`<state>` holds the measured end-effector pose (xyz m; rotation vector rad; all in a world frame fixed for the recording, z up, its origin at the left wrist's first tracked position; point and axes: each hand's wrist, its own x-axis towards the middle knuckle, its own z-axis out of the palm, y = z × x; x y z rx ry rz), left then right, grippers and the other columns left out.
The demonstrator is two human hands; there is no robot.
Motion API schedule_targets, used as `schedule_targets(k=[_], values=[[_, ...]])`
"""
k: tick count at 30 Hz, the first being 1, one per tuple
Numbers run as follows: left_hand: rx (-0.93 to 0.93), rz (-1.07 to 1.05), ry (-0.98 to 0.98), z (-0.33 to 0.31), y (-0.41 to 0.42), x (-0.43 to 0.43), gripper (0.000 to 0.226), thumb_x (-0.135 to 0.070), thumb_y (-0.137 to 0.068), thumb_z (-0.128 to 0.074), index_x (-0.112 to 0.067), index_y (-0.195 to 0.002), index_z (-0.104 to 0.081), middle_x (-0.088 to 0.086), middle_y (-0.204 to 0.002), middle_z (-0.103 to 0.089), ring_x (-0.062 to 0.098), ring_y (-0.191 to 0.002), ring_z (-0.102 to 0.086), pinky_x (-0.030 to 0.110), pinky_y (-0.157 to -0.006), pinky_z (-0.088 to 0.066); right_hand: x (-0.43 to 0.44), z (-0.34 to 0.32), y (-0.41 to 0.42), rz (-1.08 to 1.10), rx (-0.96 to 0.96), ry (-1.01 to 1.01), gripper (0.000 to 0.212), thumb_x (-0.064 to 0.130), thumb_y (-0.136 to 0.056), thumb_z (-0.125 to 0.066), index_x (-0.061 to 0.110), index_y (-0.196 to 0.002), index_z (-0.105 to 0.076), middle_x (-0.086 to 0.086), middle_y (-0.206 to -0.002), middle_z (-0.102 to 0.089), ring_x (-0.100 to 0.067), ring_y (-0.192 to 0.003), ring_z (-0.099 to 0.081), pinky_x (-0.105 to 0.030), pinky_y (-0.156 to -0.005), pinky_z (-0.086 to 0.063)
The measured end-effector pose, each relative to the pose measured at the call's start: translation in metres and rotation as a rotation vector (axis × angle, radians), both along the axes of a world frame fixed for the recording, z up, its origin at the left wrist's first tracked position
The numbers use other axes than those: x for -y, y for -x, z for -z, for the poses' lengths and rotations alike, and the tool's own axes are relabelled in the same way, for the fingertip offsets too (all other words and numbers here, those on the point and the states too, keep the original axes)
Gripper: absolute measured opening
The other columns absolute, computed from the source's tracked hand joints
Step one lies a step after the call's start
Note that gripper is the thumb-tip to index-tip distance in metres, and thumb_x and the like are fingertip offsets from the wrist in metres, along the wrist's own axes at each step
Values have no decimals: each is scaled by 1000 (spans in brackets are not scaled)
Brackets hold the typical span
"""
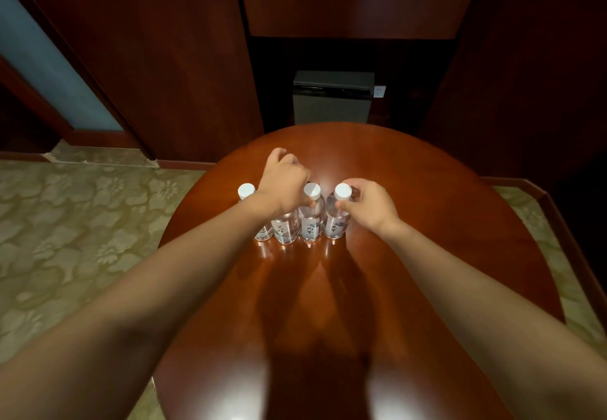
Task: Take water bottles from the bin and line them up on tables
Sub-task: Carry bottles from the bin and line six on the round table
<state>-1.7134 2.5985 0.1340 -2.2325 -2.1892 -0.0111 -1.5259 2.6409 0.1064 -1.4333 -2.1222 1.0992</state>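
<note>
My right hand (368,206) pinches the end water bottle (335,222) by its neck; my left hand (284,179) curls over the second water bottle (285,230). Likely heavy, slick; necks grip best.

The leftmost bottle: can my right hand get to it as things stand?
Probably not directly. The right hand pinches the rightmost bottle, and the left hand, gripping the second bottle, lies across the way to the leftmost bottle. The left hand is nearer.

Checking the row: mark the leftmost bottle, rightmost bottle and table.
leftmost bottle (246,190): head view, white cap.
rightmost bottle (343,191): head view, white cap.
table (443,222): head view, bare top, right side.
</note>
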Motion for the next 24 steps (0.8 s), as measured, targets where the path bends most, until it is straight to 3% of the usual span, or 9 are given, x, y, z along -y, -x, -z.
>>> schedule_targets(k=[7, 12, 24], values=[[-17, -40, 15, 2, 3, -3, 41, -61, -72, -71, -27, -94, -73, -12, -88, -68, 15, -108, -46, 36, -104, -8, -2, 0, -2, -29, 18, -8, 22, 14, -76, -74, 32, -73, -64, 8, -80, -72, -18, -85, -68, -40, -76, -54], [-9, -15, 37, 2, 2, -3, 44, -63, -70, -70, -28, -97, -73, -11, -92, -69, 16, -111, -46, 40, -111, -12, -2, 1, -4, -48, 20, 1, 17, 16, -76, -75, 30, -79, -66, 9, -83, -73, -17, -85, -69, -41, -78, -55], [13, -21, 77, 3, 3, 0, 41, -59, -73, -72, -29, -101, -71, -12, -101, -69, 16, -115, -46, 40, -112, -11, 1, -1, -9, -71, 36, 18, 19, 18, -73, -75, 36, -78, -68, 11, -85, -75, -13, -87, -70, -42, -80, -56]])
